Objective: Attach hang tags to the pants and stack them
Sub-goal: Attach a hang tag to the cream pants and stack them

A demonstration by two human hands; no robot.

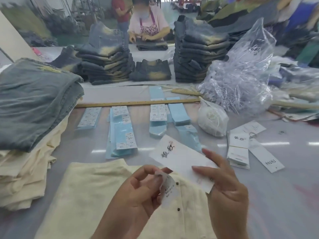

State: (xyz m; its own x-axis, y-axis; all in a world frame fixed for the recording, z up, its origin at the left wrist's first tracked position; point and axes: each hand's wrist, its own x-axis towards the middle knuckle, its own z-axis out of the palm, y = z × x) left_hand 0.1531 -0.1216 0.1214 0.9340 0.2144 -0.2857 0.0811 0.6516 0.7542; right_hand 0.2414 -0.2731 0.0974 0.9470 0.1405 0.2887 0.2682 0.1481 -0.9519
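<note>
Cream pants (96, 192) lie flat on the table in front of me, dark buttons showing near the waistband. My right hand (226, 192) holds a long white hang tag (179, 157) with black calligraphy above the pants. My left hand (136, 197) pinches a small white printed sticker label (168, 191) between thumb and fingers, just left of the hang tag's near end. A stack of folded cream pants (22, 176) topped by grey-green ones (34, 102) stands at the left.
Blue sticker sheets (122, 135) lie in rows mid-table behind a long wooden ruler (138, 102). More white hang tags (241, 149) lie at right, beside a white bag (212, 118) and a clear plastic bag (241, 75). Dark jeans stacks (198, 54) stand beyond; a person works across.
</note>
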